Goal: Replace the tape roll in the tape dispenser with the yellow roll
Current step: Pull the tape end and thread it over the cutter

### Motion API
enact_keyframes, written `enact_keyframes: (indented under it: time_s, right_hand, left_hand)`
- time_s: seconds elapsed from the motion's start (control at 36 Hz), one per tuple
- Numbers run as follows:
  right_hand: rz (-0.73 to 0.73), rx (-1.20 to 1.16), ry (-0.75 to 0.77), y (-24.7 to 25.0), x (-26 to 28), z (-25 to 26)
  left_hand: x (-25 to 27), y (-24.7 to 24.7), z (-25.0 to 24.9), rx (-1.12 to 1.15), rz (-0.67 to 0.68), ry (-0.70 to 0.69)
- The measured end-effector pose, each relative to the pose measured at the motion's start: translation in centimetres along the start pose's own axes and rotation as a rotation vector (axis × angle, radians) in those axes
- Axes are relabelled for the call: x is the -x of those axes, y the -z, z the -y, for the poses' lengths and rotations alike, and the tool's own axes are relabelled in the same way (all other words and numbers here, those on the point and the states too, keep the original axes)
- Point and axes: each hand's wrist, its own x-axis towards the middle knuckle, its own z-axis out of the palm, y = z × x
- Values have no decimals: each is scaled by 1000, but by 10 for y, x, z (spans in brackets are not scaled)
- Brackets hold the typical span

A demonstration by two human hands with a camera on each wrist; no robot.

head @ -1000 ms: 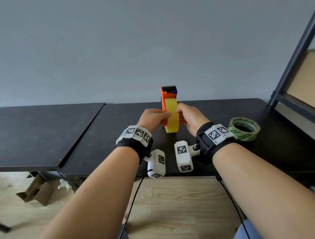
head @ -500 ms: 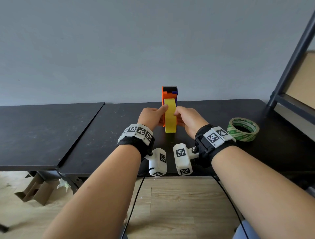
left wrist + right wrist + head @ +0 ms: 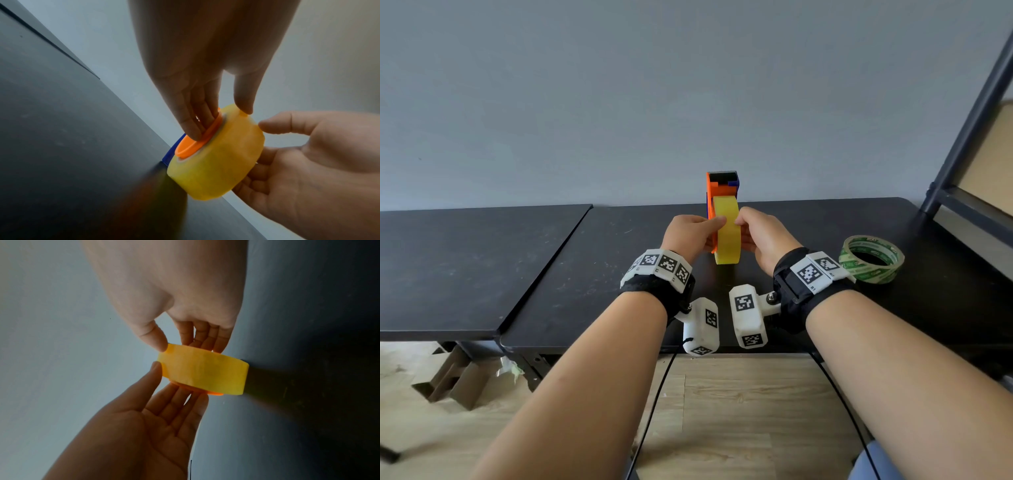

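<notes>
Midway across the black table (image 3: 825, 240), the yellow roll (image 3: 727, 236) is staying on the orange hub (image 3: 192, 142) of the dispenser (image 3: 722, 181) since 1 second ago — left hand (image 3: 688, 234) pressing flat-fingered, right hand (image 3: 763, 236) pinching it; seating seemingly finishing.

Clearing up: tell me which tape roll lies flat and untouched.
The green-printed roll, flat on the table by the right hand. The yellow roll stands on edge, that hand and the left hand on it.
</notes>
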Motion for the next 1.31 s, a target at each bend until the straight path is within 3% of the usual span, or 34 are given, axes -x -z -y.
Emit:
enact_keyframes:
  time_s: [0.42, 0.72, 1.31]
  right_hand:
    - [-30, 78, 37, -1, -1, -4]
    - [-17, 76, 51, -3, 1, -3]
    - [-38, 71, 55, -2, -1, -4]
  left_hand:
    - [-9, -1, -7, -158, -87, 39]
    - [1, 9, -2, 13, 98, 33]
    - [-6, 1, -8, -99, -74, 23]
